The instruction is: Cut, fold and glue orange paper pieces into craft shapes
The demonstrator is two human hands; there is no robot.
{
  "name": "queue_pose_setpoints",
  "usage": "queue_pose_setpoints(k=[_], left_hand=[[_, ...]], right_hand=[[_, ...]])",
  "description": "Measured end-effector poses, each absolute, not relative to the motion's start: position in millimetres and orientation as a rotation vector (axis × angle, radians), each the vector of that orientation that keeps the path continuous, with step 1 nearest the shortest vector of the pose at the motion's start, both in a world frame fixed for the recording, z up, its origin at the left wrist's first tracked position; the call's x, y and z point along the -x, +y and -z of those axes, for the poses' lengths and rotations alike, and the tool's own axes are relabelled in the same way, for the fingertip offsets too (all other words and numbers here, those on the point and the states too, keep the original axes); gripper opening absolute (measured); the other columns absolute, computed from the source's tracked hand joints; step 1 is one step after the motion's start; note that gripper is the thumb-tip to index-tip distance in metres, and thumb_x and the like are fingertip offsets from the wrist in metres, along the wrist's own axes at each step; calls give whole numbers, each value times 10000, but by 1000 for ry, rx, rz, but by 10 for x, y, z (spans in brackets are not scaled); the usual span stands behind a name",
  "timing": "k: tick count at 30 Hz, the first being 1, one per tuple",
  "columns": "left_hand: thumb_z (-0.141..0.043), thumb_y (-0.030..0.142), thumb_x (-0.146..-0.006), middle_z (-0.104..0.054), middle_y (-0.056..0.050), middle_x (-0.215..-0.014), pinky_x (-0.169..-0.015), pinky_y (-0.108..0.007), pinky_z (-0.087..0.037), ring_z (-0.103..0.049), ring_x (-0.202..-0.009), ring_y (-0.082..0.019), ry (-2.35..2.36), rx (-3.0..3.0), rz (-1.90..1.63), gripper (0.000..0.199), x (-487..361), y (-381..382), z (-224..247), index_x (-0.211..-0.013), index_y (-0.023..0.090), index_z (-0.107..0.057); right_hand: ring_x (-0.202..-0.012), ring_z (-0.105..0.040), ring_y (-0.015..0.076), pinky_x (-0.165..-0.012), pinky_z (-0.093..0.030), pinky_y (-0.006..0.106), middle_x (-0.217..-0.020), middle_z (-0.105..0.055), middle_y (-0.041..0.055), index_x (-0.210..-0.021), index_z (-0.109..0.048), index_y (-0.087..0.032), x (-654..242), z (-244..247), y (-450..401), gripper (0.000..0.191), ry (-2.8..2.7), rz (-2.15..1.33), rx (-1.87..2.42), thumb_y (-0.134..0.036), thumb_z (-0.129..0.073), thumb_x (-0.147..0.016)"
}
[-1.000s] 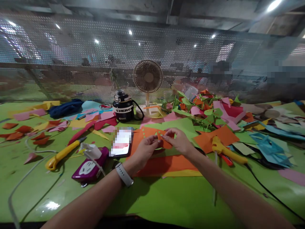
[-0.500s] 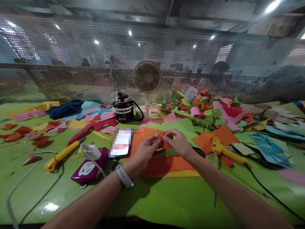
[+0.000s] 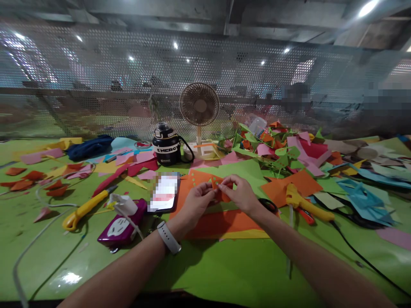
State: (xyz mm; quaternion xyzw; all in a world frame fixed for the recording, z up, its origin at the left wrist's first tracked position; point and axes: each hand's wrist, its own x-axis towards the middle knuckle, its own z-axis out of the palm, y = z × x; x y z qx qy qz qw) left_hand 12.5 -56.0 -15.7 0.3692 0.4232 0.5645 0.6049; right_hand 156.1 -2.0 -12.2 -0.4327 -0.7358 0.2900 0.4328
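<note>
Between my two hands is a small folded piece of orange paper (image 3: 215, 182) with green dots on it. My left hand (image 3: 198, 200) pinches its left side, a pale watch strap on the wrist. On the other side, the fingers of my right hand (image 3: 236, 191) are closed on the same piece. Below them lie orange sheets (image 3: 215, 223) over a yellow one, with a light green sheet (image 3: 247, 171) behind. Part of the paper is hidden by my fingers.
Left of my hands lie a phone (image 3: 164, 192), a purple power strip (image 3: 123, 226) and a yellow-handled tool (image 3: 85, 209). A yellow glue gun (image 3: 308, 205) with its cord lies right. Behind stand a black bottle (image 3: 166, 145), a fan (image 3: 199, 105) and a heap of paper scraps (image 3: 272, 143).
The orange paper piece has shifted slightly and looks more folded between my fingers. Both hands stay in nearly the same place, and the view has moved a little.
</note>
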Motion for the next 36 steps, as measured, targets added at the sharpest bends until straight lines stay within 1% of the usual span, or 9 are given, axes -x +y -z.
queue_pose_setpoints(k=[6,8,10,14,18,20,23,28,36], left_hand=[[-811,297,-656,-656,24,-717,-673,-230,-481,-594,-640,-92,982,-893,-1291,249,-124,-566,137,-813,162,-672],[-810,281,-655,-658,18,-720,-677,-237,-484,-597,-641,-96,995,-885,-1286,253,-125,-559,136,-828,156,-673],[-814,274,-648,-660,14,-728,-677,-241,-486,-600,-644,-99,1009,-875,-1283,271,-126,-552,139,-847,153,-674],[-832,319,-621,-667,3,-754,-683,-245,-494,-607,-659,-106,1003,-886,-1294,327,-123,-548,145,-855,151,-677],[-862,367,-564,-659,1,-770,-683,-241,-495,-599,-672,-108,986,-880,-1310,393,-121,-562,133,-834,148,-678],[-870,375,-547,-649,5,-762,-672,-231,-490,-587,-663,-100,976,-877,-1311,410,-124,-571,120,-828,144,-680],[-876,376,-540,-632,14,-740,-652,-218,-481,-572,-644,-90,964,-867,-1321,413,-131,-581,98,-814,138,-678],[-888,356,-517,-632,18,-757,-665,-228,-495,-580,-656,-92,942,-805,-1357,410,-138,-587,70,-783,139,-665],[-876,360,-546,-650,3,-778,-697,-253,-510,-596,-684,-108,917,-828,-1354,383,-131,-596,68,-780,137,-671]], right_hand=[[-713,-591,170,-717,-467,319,-746,-656,24,-743,-608,-200,-1556,97,-34,170,-1776,-821,1060,-368,-626,-725],[-751,-603,175,-739,-473,323,-777,-664,27,-761,-602,-200,-1564,85,-29,181,-1727,-840,1024,-379,-614,-737],[-794,-612,185,-772,-475,336,-806,-668,35,-763,-599,-200,-1575,79,-16,182,-1695,-855,1001,-381,-604,-742],[-794,-603,193,-786,-473,357,-809,-657,39,-746,-597,-203,-1595,93,16,173,-1713,-873,1002,-373,-614,-721],[-869,-593,201,-853,-453,375,-891,-647,61,-740,-604,-203,-1607,122,33,163,-1747,-823,965,-364,-613,-722],[-856,-591,197,-840,-458,371,-868,-638,54,-751,-609,-203,-1613,132,38,164,-1774,-827,960,-366,-608,-728],[-842,-589,193,-824,-463,361,-838,-632,45,-743,-606,-205,-1619,135,41,166,-1805,-825,957,-371,-608,-741],[-959,-588,213,-892,-437,372,-843,-639,50,-689,-588,-211,-1617,117,30,171,-1808,-804,924,-368,-605,-756],[-1034,-588,230,-917,-431,384,-864,-644,61,-703,-621,-213,-1619,101,15,128,-1833,-772,937,-332,-627,-751]])
